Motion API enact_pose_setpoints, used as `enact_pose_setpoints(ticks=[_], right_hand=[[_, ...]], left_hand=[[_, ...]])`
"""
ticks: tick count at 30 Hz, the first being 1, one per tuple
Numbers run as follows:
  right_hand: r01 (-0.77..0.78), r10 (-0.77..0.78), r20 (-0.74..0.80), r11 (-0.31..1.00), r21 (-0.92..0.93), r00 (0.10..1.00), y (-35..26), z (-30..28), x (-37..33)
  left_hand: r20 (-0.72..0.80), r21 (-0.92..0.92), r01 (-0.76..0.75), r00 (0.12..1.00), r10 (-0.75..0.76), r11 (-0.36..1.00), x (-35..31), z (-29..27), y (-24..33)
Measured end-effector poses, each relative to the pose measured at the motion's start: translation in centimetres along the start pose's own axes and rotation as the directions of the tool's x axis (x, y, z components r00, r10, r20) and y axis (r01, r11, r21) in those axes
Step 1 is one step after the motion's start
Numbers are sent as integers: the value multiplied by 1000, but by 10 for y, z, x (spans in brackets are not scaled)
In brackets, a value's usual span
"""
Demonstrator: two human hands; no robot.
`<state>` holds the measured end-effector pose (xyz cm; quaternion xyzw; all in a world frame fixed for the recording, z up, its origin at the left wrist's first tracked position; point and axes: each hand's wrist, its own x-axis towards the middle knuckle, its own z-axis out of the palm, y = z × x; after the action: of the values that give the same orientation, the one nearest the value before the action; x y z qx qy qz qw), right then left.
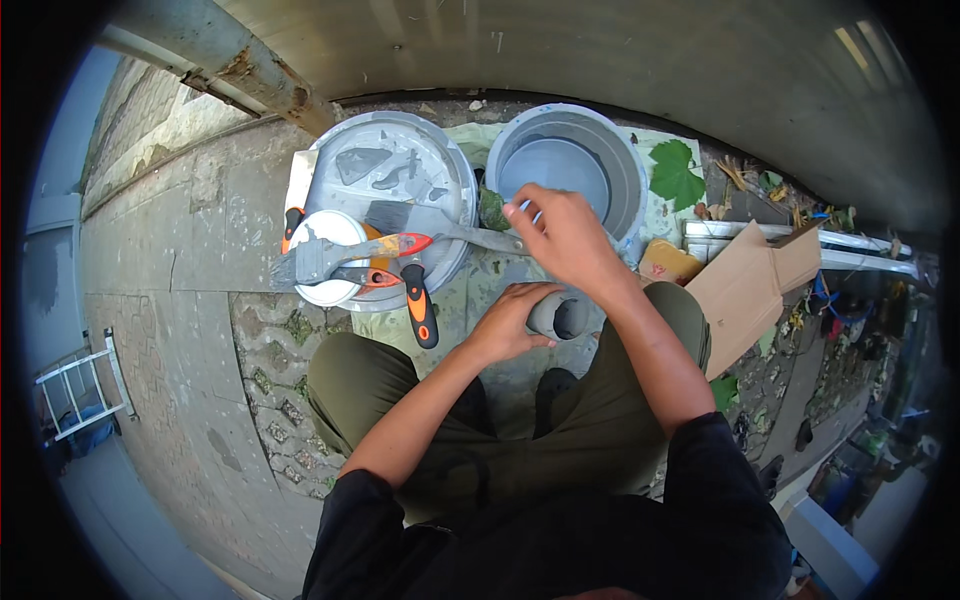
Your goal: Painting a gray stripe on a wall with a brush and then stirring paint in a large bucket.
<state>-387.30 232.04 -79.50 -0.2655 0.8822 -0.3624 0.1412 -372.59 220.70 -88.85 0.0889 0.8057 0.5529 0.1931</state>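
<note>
My left hand (512, 325) is wrapped around a small grey cylinder, like a cup (560, 316), whose dark round opening faces up. Over the near rim of a grey bucket (622, 165), my right hand (568, 238) has its thumb and fingers drawn together. A rough dark-green piece (493, 211) shows right by its fingertips; whether they grip it is unclear. Below them runs the grey handle of a wide paintbrush (425, 220) resting across a large round lid (455, 165) smeared with grey. The bucket holds pale grey liquid.
Brushes with red-orange handles (400, 244) rest on a white lid (335, 228). Beside them lies a black-and-orange handle (420, 305). At right are a yellow sponge-like block (670, 263), cardboard (740, 290) and white rails (850, 262). A metal wall (600, 50) rises behind.
</note>
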Motion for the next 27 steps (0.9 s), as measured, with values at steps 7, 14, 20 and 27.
enact_pose_setpoints(ticks=[7, 14, 20, 27], right_hand=[[-493, 577, -61, 633, -597, 814, 97, -40, -42], [-390, 428, 37, 852, -349, 903, 125, -75, -60], [-314, 366, -340, 928, 199, 866, 130, -81, -35], [40, -5, -568, 998, 49, 823, 120, -56, -17]], left_hand=[[249, 125, -20, 968, -11, 992, 19, 10, -11], [283, 122, -28, 959, -8, 992, 21, 1, -10], [291, 123, -30, 957, -7, 992, 26, 10, -20], [298, 114, 4, 954, -38, 993, 25, 13, -21]])
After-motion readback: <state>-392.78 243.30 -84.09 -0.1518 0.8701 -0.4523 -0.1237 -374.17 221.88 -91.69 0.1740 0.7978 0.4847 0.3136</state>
